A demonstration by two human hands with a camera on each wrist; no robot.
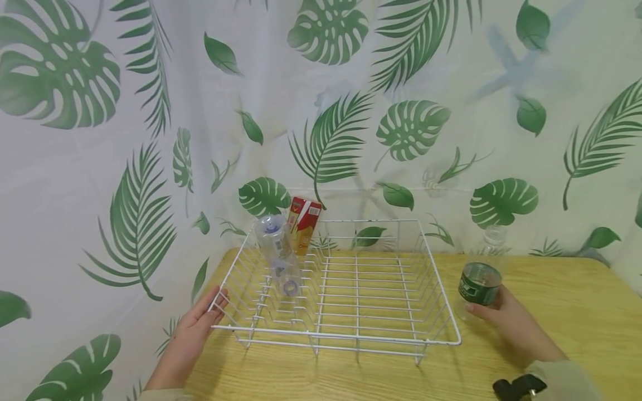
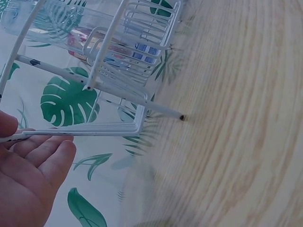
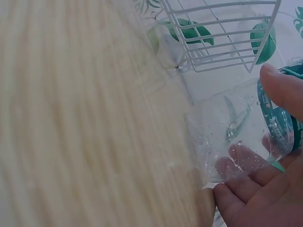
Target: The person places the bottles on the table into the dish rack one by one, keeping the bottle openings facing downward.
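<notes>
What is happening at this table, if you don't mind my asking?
A person is working over a white wire dish rack on a wooden table. Their left hand holds the rack's left rim, while their right hand grips a green-labelled clear bottle just outside the rack's right side. Toward the rack's left, an unlabelled clear bottle leans, with a red-and-yellow carton tilted beside it.

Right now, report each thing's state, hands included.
Wire rack: open side up, two things inside
Clear bottle: tilted, in the rack
Carton: leaning, in the rack
Green-labelled bottle: neck up, outside the rack
Left hand: gripping the rack
Right hand: holding the green-labelled bottle
</notes>
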